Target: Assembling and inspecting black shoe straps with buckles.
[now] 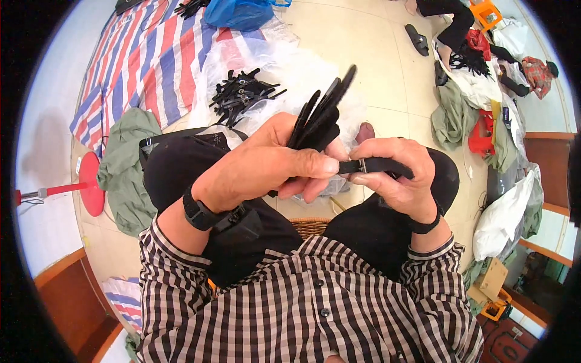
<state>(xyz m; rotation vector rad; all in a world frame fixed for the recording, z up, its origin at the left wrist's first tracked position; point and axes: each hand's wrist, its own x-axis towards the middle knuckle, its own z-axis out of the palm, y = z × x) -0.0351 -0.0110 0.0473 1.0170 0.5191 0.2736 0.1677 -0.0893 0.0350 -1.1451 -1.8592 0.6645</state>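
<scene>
Left hand [266,160]: closed round a fanned bundle of black straps [319,121], tips up and to the right; its thumb also pins one end of a single black strap [387,166]. Right hand [417,175]: thumb and fingers pinching that same strap, close by its small metal buckle [363,165]. So the strap sits between both hands, held above the lap, in front of the knees. Whether its end is threaded through the buckle is too small to tell. Black wristbands [200,213] on both wrists, checked shirt [315,302] below. Wicker basket [308,227] partly visible between the thighs. Beyond the hands, a loose pile of black straps with buckles [242,95] on clear plastic sheeting [296,69], over the tiled floor [387,72]. Upper left: striped sheet [145,78], blue bag [239,14] at its edge. Left: green cloth [130,175], red round base [92,183]. Right: dark slipper [417,40], white sack [502,221], cardboard box [491,278].
</scene>
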